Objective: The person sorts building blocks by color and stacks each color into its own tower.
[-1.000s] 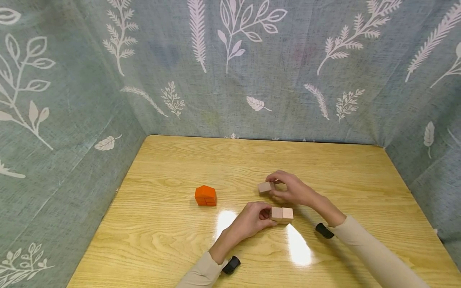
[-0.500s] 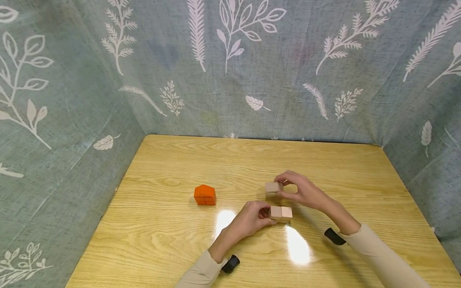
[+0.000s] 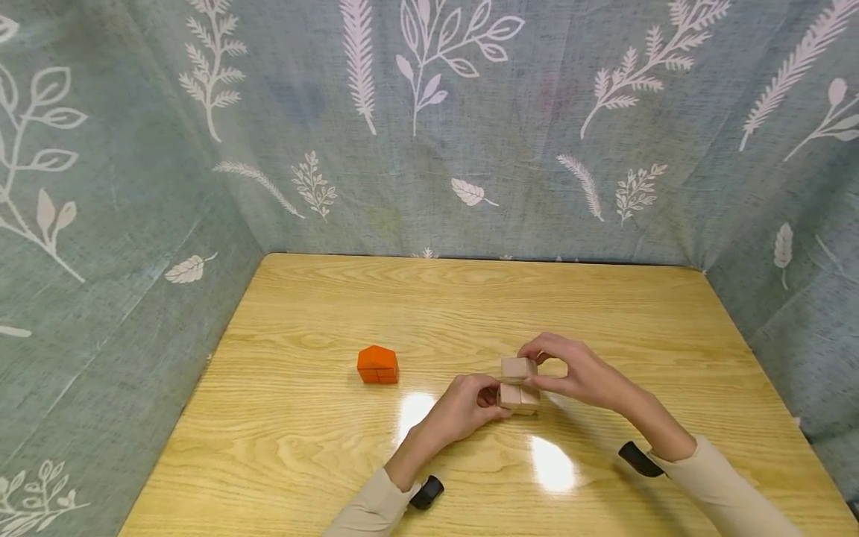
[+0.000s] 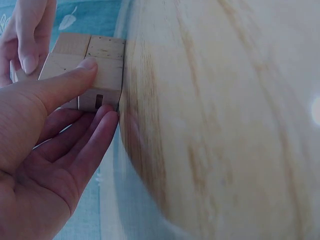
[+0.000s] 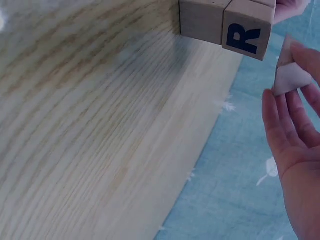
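Observation:
A small stack of plain wooden cube blocks (image 3: 520, 400) stands on the table right of centre. My left hand (image 3: 463, 406) grips its left side, thumb on one face and fingers on the opposite one in the left wrist view. One cube (image 4: 104, 100) there has a dark slot. A black letter R marks another cube (image 5: 245, 32) in the right wrist view. My right hand (image 3: 580, 373) pinches a wooden triangular block (image 5: 289, 72) between thumb and fingers. In the head view this triangular block appears just above and behind the stack's top; whether they touch I cannot tell.
An orange house-shaped group of blocks (image 3: 378, 365) with a peaked top stands on the wooden table (image 3: 322, 462), left of the hands. Patterned blue-grey cloth (image 3: 376, 186) hangs behind the table and along both sides. Each wrist wears a black device (image 3: 427, 492).
My right hand has carried the triangular block rightward, then nearer to me, over the back of the stack. My left hand has stayed on the stack.

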A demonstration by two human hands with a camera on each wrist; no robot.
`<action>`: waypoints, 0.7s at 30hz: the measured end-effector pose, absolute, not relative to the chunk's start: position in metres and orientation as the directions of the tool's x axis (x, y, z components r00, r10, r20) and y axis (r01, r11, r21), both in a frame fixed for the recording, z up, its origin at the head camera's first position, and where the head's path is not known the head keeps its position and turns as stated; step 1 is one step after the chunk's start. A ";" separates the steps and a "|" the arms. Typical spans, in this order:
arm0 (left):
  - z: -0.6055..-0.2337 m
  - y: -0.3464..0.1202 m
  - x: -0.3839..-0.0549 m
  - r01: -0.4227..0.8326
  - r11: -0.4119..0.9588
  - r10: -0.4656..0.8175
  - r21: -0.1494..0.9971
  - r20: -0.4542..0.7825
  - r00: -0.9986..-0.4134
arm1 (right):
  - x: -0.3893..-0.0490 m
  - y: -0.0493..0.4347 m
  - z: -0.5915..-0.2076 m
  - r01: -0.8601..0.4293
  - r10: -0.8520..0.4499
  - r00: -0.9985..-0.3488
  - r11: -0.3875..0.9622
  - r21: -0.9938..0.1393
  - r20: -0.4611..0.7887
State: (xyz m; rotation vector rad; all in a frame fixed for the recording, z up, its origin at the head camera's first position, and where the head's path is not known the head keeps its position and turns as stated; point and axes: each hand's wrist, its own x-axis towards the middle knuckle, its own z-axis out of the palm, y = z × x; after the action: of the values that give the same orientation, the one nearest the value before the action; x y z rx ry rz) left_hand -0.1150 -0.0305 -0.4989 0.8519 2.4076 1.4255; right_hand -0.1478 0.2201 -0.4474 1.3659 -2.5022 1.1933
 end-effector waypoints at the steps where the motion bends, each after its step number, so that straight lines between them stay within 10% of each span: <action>1: -0.499 -0.030 -0.115 0.368 0.360 0.579 0.857 0.105 -0.809 | -0.146 0.221 -0.447 -0.732 -0.699 -0.609 0.311 -0.607 0.376; 21: -0.499 -0.031 -0.115 0.370 0.345 0.584 0.863 0.111 -0.804 | -0.132 0.220 -0.453 -0.723 -0.743 -0.588 0.307 -0.619 0.318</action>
State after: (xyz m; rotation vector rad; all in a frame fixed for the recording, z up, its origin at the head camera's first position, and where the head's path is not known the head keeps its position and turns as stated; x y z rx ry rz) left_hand -0.1149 -0.0309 -0.4987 0.8635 2.3901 1.4447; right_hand -0.1317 0.2203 -0.4526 1.4374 -2.5617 1.1896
